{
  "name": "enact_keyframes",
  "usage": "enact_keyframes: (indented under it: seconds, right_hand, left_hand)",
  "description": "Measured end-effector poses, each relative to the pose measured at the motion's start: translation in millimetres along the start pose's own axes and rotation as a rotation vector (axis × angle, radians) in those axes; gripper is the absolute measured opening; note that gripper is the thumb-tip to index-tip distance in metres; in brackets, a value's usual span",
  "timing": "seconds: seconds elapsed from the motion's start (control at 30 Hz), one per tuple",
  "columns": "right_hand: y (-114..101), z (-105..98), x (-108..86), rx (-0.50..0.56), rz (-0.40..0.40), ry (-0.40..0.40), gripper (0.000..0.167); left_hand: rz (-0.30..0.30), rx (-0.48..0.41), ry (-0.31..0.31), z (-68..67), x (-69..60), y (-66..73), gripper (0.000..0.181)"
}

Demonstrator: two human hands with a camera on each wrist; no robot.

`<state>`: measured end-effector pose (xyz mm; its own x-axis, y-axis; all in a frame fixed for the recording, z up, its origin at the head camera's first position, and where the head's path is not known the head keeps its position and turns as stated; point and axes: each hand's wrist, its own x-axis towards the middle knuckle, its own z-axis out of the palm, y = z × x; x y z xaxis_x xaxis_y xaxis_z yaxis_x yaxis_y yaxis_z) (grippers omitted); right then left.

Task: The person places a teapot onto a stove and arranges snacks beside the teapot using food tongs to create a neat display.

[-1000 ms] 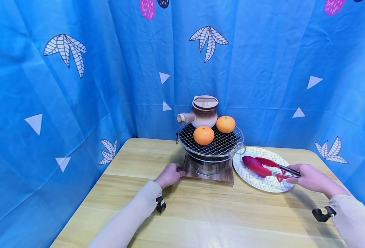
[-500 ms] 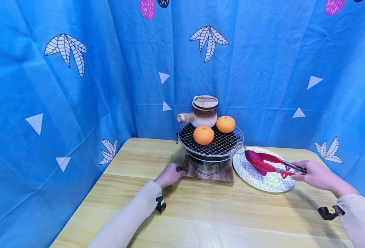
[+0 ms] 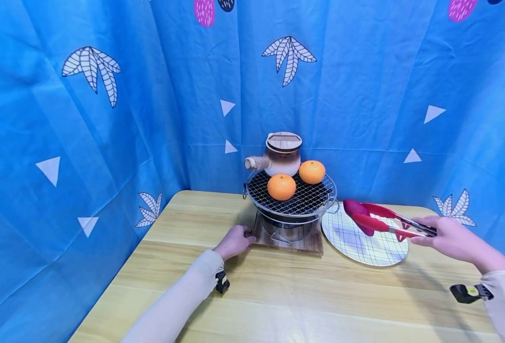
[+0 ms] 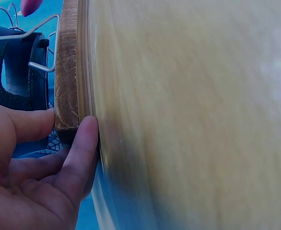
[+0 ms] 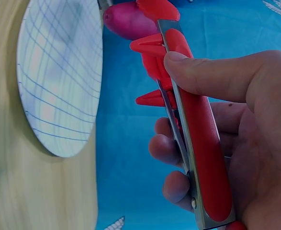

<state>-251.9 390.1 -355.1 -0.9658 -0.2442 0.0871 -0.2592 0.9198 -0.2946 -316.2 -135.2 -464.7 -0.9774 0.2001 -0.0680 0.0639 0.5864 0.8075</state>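
Observation:
Red-and-steel tongs (image 3: 391,224) are gripped in my right hand (image 3: 454,237), with the thumb along one arm in the right wrist view. Their red heads clasp a purple sweet potato (image 3: 357,214), held just above the checked plate (image 3: 381,252). My left hand (image 3: 234,242) pinches the left front corner of the wooden board (image 3: 304,245) under the grill; the left wrist view shows the thumb on the board's (image 4: 67,72) upper face and a finger at its edge. Two mandarins (image 3: 281,187) sit on the round wire grill (image 3: 310,196), in front of and beside a lidded clay pot (image 3: 283,157).
The pot's side handle (image 3: 257,163) points left, and wire loops stick out at the grill's sides. A light wooden table (image 3: 252,295) carries everything. Blue patterned curtains (image 3: 364,95) close off the back and sides.
My right hand has drawn right and slightly up, raising the sweet potato in the tongs from the plate. The left hand keeps its place on the board.

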Motion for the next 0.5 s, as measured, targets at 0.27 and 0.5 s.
enact_keyframes:
  seconds: [0.27, 0.5]
  right_hand:
    - [-5.6, -15.0, -3.8, -0.009, 0.017, 0.019, 0.076]
    - [-11.5, -25.6, -6.9, -0.043, -0.004, 0.052, 0.078]
  left_hand:
    - [0.007, 0.006, 0.001, -0.8, -1.1, 1.5, 0.039]
    - [0.013, 0.011, 0.001, -0.7, -0.6, 0.8, 0.037]
